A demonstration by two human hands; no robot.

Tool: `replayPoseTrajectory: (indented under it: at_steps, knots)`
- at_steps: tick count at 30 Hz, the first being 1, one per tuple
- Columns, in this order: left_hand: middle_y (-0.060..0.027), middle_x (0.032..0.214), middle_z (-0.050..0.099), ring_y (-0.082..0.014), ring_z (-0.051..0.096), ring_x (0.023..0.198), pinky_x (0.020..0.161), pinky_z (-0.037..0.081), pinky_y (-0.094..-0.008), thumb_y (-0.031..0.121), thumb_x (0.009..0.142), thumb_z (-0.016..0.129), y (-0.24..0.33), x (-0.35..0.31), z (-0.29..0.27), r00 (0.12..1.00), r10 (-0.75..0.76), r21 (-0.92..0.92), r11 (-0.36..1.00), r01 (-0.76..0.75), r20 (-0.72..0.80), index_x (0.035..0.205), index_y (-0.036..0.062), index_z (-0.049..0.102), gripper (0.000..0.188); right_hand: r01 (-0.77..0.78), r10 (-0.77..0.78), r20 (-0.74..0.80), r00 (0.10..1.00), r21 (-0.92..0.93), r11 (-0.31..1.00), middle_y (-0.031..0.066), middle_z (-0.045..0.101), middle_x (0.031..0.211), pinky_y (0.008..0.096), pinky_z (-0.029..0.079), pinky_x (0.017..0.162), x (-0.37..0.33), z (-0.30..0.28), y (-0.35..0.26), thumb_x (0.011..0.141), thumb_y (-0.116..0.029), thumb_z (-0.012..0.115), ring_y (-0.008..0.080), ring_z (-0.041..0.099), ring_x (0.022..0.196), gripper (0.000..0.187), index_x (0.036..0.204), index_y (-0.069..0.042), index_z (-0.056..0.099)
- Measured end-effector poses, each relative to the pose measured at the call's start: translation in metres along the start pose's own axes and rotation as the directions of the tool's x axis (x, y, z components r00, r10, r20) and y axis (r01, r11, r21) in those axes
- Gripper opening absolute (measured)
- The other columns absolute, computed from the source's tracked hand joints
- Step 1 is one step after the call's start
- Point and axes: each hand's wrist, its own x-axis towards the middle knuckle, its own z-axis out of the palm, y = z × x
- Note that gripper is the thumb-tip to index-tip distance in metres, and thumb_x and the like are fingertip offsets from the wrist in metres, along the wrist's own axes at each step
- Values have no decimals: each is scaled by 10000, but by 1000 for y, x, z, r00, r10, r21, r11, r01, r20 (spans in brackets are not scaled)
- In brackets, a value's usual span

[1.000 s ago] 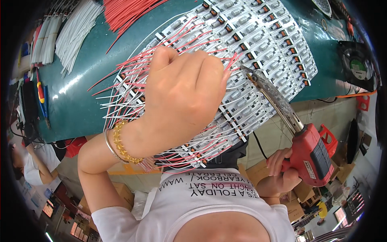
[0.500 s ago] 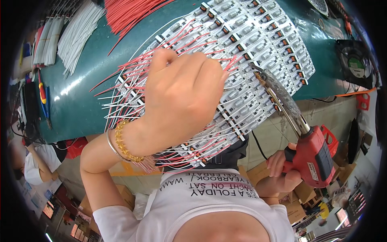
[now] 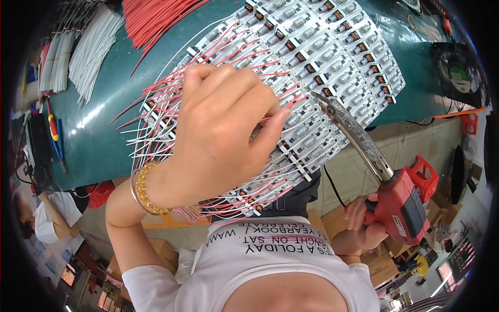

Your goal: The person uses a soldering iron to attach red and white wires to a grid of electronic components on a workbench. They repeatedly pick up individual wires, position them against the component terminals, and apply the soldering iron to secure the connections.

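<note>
A wide panel of small white circuit boards lies on the table, with rows of orange-and-black parts on it. Over its left half, my left hand is closed with curled fingers and thumb. Short red wires show at its fingertips, though the grip itself is partly hidden. My right hand is wrapped around the handle of a red soldering gun. The gun's dark tip is over the boards, just right of my left fingertips. Many red and white wires stick out along the panel's left side.
On the green tabletop lie bundles of white wires and red wires at the far left. A screwdriver is at the left. A black fan stands at the right. Another person sits at lower left.
My left hand has shifted slightly left, its thumb now lower and farther from the fingers. The soldering gun's tip has moved a little left and down. The panel appears slightly farther left.
</note>
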Motion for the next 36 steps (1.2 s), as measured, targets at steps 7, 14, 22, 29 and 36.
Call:
replayPoseTrajectory:
  at_steps: [7,14,22,29,36]
  knots:
    - [-7,630,508,-171,473,587,701,313,-318,8,679,703,0,0,-1,1000,0,-1,1000,0,7,671,83,548,173,3,-5,-16,1000,-121,993,3,434,471,249,360,418,1,6,-4,811,-553,590,119,423,398,672,1106,35,450]
    - [-9,631,511,-174,482,596,706,318,-320,7,678,701,0,0,-1,1000,1,9,1000,-1,8,669,79,547,170,5,-7,-31,999,-59,998,-4,436,472,247,367,419,0,3,-4,820,-566,571,112,415,392,729,1166,62,441]
    - [-19,671,578,-165,523,634,763,370,-334,16,677,727,0,0,-2,990,-11,-24,1000,8,-143,724,47,634,108,30,-30,76,997,-1,1000,-8,433,464,243,364,417,5,-6,-3,830,-563,563,106,408,386,772,1233,73,393]
    - [1,599,558,-149,494,591,751,361,-342,22,693,729,14,0,-1,1000,3,-15,1000,-3,-6,714,73,639,105,16,-15,-17,1000,56,998,-12,430,465,237,359,415,-4,-5,-7,829,-572,555,101,398,377,783,1239,73,383]
    - [9,601,531,-166,455,564,703,333,-339,-2,694,712,12,-4,14,1000,7,37,999,-6,-30,673,89,585,157,5,-5,87,996,5,1000,-6,432,467,249,359,414,-10,-18,0,831,-572,551,111,406,380,733,1183,54,407]
